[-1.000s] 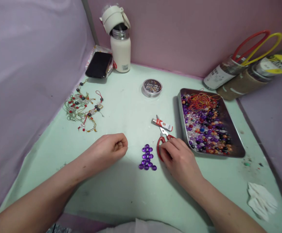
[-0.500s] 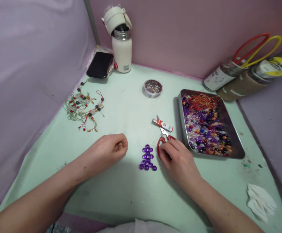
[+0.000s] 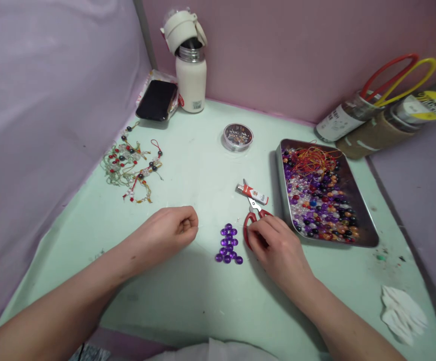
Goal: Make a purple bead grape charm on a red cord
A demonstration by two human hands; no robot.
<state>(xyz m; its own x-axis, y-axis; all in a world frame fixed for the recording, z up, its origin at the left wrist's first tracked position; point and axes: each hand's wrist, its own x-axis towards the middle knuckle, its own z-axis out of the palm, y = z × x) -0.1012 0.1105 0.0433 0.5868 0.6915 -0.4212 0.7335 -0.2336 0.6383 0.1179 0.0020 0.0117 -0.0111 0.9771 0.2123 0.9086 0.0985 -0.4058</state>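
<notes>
Purple beads (image 3: 228,245) lie between curled left hand (image 3: 169,231) and right hand (image 3: 278,248) (gripping red scissors (image 3: 253,214)).

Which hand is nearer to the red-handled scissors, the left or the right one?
Right. The right hand lies on the red handles of the scissors; the left hand is curled further left, beyond the purple beads.

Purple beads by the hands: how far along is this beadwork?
Done: several beaded strings lie at the left. In hand: the purple beads sit grouped between the hands; the right hand closes on the scissors, the left hand is curled shut. Left: a tray full of loose beads.
</notes>
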